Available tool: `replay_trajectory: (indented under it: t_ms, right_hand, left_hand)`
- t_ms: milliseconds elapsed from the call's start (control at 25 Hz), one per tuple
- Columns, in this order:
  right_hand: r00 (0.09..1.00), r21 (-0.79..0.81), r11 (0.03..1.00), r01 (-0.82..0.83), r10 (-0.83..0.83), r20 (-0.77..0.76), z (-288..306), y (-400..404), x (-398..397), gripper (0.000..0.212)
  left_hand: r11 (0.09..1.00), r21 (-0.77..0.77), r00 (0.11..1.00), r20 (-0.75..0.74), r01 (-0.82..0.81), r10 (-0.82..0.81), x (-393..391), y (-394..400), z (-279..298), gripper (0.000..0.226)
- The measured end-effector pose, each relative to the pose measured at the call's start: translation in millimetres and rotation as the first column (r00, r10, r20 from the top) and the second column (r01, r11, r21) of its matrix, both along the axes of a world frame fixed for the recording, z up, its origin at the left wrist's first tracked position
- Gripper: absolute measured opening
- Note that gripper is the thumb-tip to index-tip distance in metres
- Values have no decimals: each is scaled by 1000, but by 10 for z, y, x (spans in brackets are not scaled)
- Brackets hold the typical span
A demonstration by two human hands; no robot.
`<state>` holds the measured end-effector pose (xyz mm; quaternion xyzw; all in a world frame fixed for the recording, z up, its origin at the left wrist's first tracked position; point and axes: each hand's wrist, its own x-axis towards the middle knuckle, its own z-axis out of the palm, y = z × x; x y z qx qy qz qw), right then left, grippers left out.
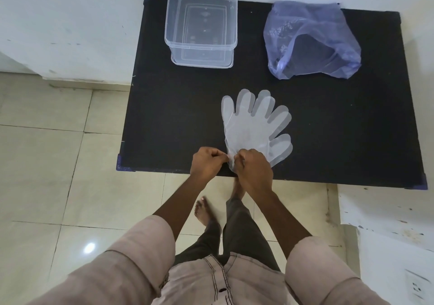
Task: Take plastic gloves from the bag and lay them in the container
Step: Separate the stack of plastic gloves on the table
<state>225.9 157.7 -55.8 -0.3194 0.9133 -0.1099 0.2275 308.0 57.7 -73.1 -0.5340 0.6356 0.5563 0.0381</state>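
Clear plastic gloves lie flat in a stack on the black table, fingers pointing away from me, near the front edge. My left hand and my right hand both pinch the cuff end of the gloves at the table's front edge. A clear rectangular container stands open at the back left of the table, and nothing shows inside it. A crumpled bluish plastic bag lies at the back right with its mouth facing me.
White walls border the table on the left and behind. A tiled floor and my bare feet are below the front edge. A white ledge with a socket sits at the lower right.
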Motion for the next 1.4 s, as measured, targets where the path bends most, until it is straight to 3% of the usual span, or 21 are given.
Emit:
replay_trajectory:
  t_ms: [160,320,400,480,560,640,800,960,1000,1200,1400]
  right_hand:
    - [995,-83,992,92,-90,34,59,40,-77,38]
    - [986,-185,969,163,-166,0,64,71,-216,33]
    - [984,-201,963,180,-176,36,93,84,-266,32]
    - [978,-207,957,204,-191,82,130,88,-278,31]
    - [969,-207,949,237,-216,119,134,79,-284,31]
    - [967,-216,946,243,-218,134,104,80,-289,32]
    - [971,-128,973,190,-167,169,46,82,-333,34]
    - [950,-109,977,184,-149,273,31,100,-366,52]
    - [953,-142,970,197,-155,261,33,116,-377,57]
    - [986,-171,972,161,-149,79,185,153,-464,35]
    - [989,-237,962,137,-145,-13,389,211,-739,29]
  left_hand:
    - [999,-28,996,78,-33,36,120,-73,-20,16]
    - [940,-273,958,256,203,-132,230,-101,98,18]
    - [816,-485,939,284,315,-194,265,-42,150,23]
    - [617,-673,910,245,408,-335,284,88,118,36]
    - [426,-745,810,257,514,-527,287,260,7,51]
    - [307,-726,706,335,616,-624,300,352,-134,63]
    - [266,-605,595,443,750,-671,332,324,-398,79]
    - [294,-536,566,462,791,-682,357,270,-497,84]
    - [300,-531,567,460,793,-683,360,265,-502,84]
    - [309,-515,563,465,799,-683,355,266,-491,84]
    - [258,-495,516,501,829,-695,339,225,-426,84]
